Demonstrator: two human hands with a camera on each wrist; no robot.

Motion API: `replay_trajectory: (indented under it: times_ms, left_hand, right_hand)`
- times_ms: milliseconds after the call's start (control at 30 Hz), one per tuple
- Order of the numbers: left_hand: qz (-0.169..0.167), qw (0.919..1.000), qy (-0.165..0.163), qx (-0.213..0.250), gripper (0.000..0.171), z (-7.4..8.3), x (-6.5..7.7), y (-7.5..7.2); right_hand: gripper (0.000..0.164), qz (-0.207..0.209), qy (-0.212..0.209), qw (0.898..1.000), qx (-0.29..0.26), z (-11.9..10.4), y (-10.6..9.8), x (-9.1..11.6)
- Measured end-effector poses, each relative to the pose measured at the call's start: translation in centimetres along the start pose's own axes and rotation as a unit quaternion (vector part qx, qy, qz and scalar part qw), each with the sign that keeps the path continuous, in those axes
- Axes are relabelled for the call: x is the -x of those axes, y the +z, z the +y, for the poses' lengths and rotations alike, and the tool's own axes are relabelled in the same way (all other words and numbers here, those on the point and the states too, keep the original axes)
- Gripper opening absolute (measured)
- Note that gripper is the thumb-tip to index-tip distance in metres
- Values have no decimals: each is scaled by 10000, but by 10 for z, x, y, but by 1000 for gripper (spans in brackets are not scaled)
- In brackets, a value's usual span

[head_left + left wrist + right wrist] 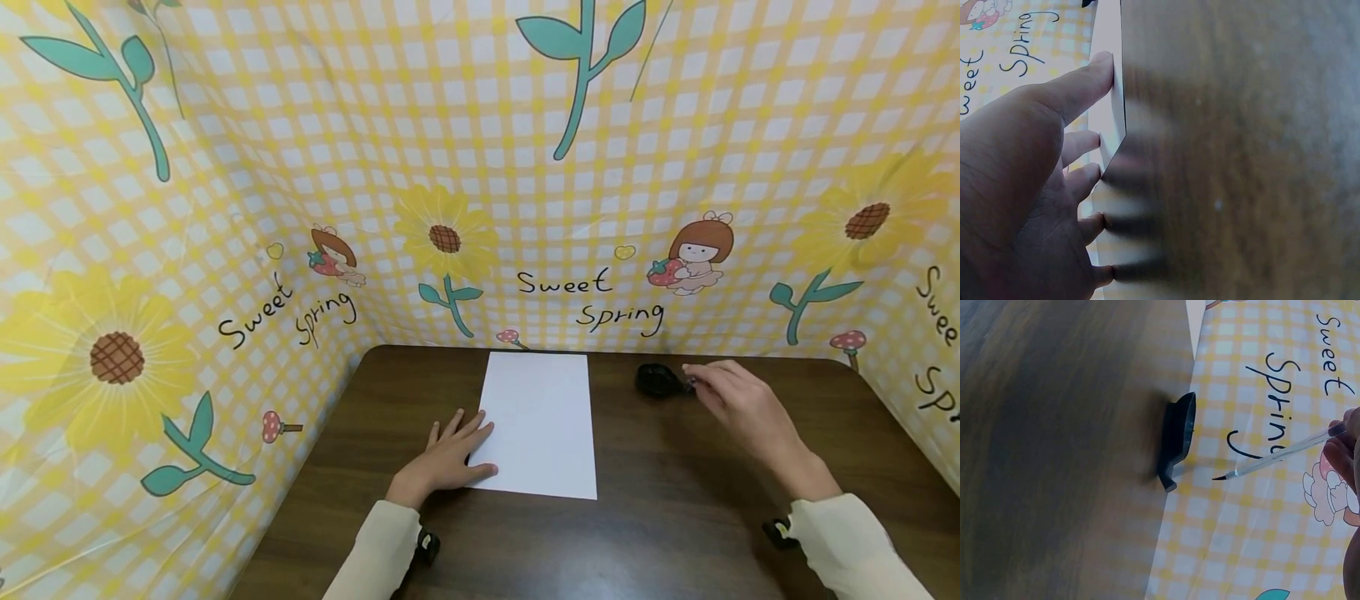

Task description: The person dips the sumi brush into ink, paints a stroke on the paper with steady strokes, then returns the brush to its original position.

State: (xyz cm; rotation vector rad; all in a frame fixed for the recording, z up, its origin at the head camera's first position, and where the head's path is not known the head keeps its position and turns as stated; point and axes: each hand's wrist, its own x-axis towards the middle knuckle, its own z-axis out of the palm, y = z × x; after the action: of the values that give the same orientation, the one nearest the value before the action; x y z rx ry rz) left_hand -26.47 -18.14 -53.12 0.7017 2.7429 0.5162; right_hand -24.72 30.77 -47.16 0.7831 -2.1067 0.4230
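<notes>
A white sheet of paper (pixel 536 425) lies upright on the dark wooden table. My left hand (pixel 447 454) rests on its left edge with fingers spread; in the left wrist view, the thumb (pixel 1085 84) and two fingertips touch the sheet. Up at the right, my right hand (pixel 746 408) pinches a thin brush (pixel 1285 452) with a pale, clear-looking handle and a dark pointed tip. Just left of that hand sits a small black dish (pixel 657 381) with a short handle or spout. The right wrist view shows the brush tip close to the dish (pixel 1179 428), apart from it.
Yellow checked cloth (pixel 480 167) with sunflowers and lettering hangs behind and beside the table (pixel 540 550). The paper's far end lies near the table's back edge. Bare wood separates the paper from the dish. Both sleeves (pixel 847 529) are cream, with a small black device at each wrist.
</notes>
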Motion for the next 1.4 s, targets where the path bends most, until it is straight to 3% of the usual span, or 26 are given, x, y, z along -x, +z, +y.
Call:
replay_trajectory:
  times_ms: [300, 467, 567, 767, 1400]
  left_hand:
    - [48, 10000, 62, 21, 79, 1, 1, -1]
    - [18, 10000, 71, 12, 79, 2, 1, -1]
    - [6, 10000, 58, -6, 79, 1, 2, -2]
    - [32, 10000, 45, 30, 79, 0, 2, -1]
    - [70, 9999, 63, 96, 79, 1, 2, 1]
  right_hand:
    - [55, 336, 605, 9974, -207, -2, 2, -10]
    - [11, 573, 791, 9947, -327, -1, 5, -14]
    - [27, 681, 998, 9919, -396, -1, 7, -16]
    - [29, 852, 1329, 9865, -441, -1, 11, -19]
    - [10, 907, 2318, 9608, -1223, 12, 28, -10]
